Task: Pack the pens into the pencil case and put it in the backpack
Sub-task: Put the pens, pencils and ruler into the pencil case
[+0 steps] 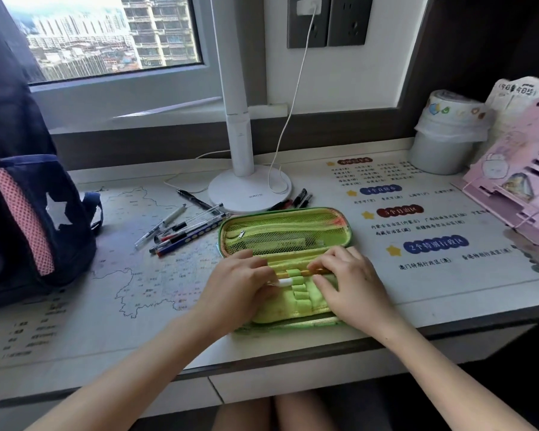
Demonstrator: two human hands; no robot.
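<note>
Head view: the open green case [283,231] lies at center frame. Both hands work a yellow pen [319,270] through its soft elastic loops [302,289]. The left hand [240,283] pinches the pen's left end and the right hand [350,275] pinches its right end. Loose pens [181,231] lie left of the case, with the backpack [28,219] at the left edge. The pens look light, stiff and slick, so they are best pinched mid-barrel. The case seems light and semi-stiff, so it is best gripped by its long edges.
</note>
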